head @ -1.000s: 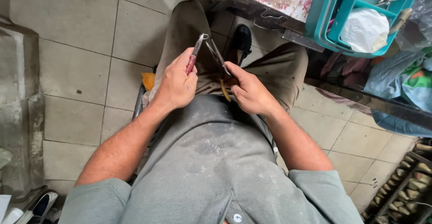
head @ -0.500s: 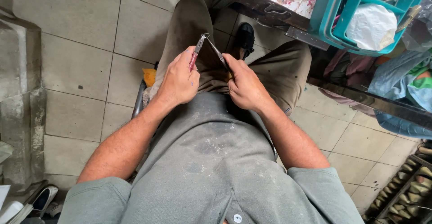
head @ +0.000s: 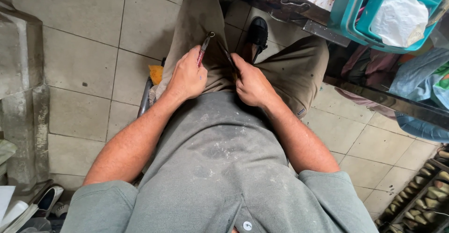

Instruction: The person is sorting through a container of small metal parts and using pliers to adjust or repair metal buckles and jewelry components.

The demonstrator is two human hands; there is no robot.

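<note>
Head view, read from left to right: the left hand [head: 187,76] is seen closed around the red-handled tool [head: 204,48], whose metal tip points away over the left thigh, and it has been drawn slightly lower toward the lap than half a second ago. Just beside it, the right hand [head: 252,83] is closed on a dark slender tool [head: 228,55], and the two tips, crossed a moment earlier, are now held apart, which suggests the working contact has been released. Farther right, a teal basket [head: 355,15] is set on the bench [head: 299,1].
</note>
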